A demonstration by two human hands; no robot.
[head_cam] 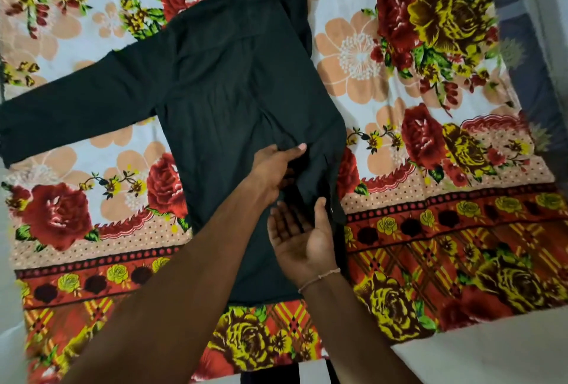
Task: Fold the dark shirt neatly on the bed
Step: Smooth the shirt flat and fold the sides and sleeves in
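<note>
left hand [275, 165] pinches a folded sleeve of the dark shirt [221, 100], which lies flat on the floral bedsheet [430, 168] beyond both hands; right hand [302, 237] rests palm-up, fingers relaxed, touching the sleeve edge

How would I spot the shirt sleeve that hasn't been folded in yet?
Start at the floral bedsheet and find the dark shirt lying in its middle. The unfolded sleeve sticks straight out toward the picture's left edge, lying flat and untouched, while the other side is already folded in.
</note>
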